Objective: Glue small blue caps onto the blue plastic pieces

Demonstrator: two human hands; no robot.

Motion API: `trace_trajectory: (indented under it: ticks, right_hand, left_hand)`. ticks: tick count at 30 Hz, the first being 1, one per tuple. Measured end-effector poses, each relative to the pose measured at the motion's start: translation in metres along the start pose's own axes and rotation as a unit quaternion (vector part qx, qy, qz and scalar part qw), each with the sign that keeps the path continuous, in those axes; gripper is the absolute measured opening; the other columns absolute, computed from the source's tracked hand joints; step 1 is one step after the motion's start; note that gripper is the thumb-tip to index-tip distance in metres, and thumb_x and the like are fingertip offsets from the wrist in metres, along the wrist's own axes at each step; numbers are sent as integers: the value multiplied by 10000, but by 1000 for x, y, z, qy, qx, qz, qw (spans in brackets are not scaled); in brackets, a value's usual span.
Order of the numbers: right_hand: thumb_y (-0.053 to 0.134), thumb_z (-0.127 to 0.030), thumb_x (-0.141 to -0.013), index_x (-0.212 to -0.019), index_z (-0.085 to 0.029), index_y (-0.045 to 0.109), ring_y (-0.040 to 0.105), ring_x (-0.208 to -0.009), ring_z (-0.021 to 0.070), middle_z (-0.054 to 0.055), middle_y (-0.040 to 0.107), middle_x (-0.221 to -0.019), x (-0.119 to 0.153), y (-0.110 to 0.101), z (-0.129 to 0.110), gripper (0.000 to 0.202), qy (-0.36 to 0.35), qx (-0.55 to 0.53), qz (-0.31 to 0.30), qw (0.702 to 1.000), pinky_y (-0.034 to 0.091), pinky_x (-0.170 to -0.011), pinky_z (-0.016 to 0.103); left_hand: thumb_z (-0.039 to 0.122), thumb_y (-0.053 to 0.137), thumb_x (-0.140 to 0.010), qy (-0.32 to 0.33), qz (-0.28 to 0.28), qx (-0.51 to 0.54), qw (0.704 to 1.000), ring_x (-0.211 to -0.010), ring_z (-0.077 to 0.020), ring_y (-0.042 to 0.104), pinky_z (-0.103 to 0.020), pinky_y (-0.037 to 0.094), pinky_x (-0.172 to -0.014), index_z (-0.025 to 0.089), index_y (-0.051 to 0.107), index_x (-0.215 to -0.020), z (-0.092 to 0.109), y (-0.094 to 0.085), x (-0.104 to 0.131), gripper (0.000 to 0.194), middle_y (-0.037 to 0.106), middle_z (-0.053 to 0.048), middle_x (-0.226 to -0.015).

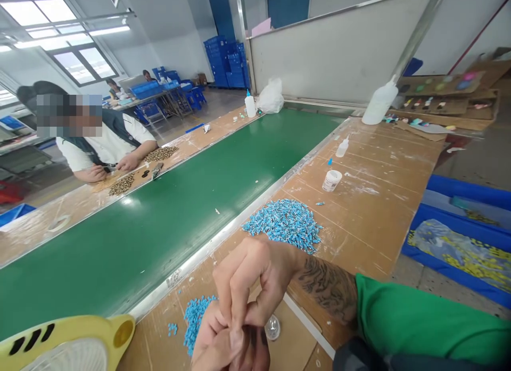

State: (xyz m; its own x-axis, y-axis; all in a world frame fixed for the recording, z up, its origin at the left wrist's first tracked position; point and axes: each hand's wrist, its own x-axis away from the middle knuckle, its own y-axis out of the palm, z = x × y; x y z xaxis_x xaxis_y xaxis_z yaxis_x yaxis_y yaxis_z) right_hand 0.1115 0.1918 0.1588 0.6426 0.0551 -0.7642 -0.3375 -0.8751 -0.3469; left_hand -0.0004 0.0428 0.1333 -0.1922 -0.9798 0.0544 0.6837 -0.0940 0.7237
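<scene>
My left hand (223, 341) is at the bottom middle, fingers curled and thumb pressed inward. My right hand (255, 280) reaches over from the right and pinches at the left fingertips. Whatever the two hands hold between them is too small or hidden to make out. Just beyond my right hand lies a heap of small blue pieces with pale tips (283, 224). Beside my left hand is a smaller pile of short blue parts (195, 320). A small clear round dish (273, 327) sits right of the hands, partly covered by them.
A green conveyor belt (167, 211) runs past the workbench (359, 211). On the bench stand a white tub (331, 180), a small squeeze bottle (342, 147) and a large bottle (379, 102). A yellow fan (67, 344) occupies the lower left. Across the belt, a person (107, 142) handles small parts.
</scene>
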Motion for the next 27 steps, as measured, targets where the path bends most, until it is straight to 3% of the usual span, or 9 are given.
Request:
trace_trajectory:
  ticks: [5, 10, 13, 15, 20, 27]
  right_hand:
    - [644, -164, -859, -825, -89, 705, 659, -845, 74, 88, 720, -865, -3, -3, 4, 103, -54, 49, 30, 997, 534, -809, 159]
    - [646, -85, -833, -885, -101, 695, 659, -861, 106, 91, 732, -913, -3, -7, -12, 73, -70, 204, 12, 976, 529, -831, 207]
    - [629, -62, -842, -910, -106, 672, 652, -841, 129, 85, 722, -888, -4, -3, -22, 92, -40, 236, 28, 971, 533, -781, 248]
    - [615, -67, -849, -894, -121, 666, 633, -838, 141, 78, 714, -895, -4, 0, -24, 86, -19, 226, 31, 973, 531, -770, 277]
    - [609, -91, -882, -970, -126, 661, 616, -871, 143, 79, 683, -944, 1, 3, -24, 109, 8, 205, 14, 979, 525, -782, 290]
    - [613, -41, -857, -927, -129, 662, 623, -861, 140, 56, 678, -900, 2, 2, -27, 122, 19, 256, 18, 966, 533, -757, 266]
  left_hand:
    - [284, 502, -900, 31, -68, 25, 997, -355, -99, 406, -182, 396, -436, 183, 517, -623, 6, -1, -3, 295, 203, 76, -375]
    - [256, 437, -916, 82, -26, 27, 996, -330, -114, 487, -164, 352, -391, 187, 351, -559, 5, 12, -13, 373, 153, 77, -394]
    - [214, 427, -888, 116, -9, 36, 993, -255, -92, 381, -180, 362, -351, 195, 308, -518, 0, 15, -19, 390, 157, 85, -362]
    - [207, 441, -849, 111, -10, 40, 993, -226, -86, 340, -183, 336, -312, 197, 325, -489, -1, 13, -22, 379, 183, 85, -343]
    - [210, 499, -761, 87, -17, 34, 995, -278, -167, 528, -174, 293, -272, 198, 367, -441, 0, 2, -25, 346, 229, 70, -314]
    - [258, 542, -709, 66, 10, 27, 997, -274, -178, 539, -185, 304, -277, 195, 393, -426, 0, -2, -31, 325, 243, 73, -296]
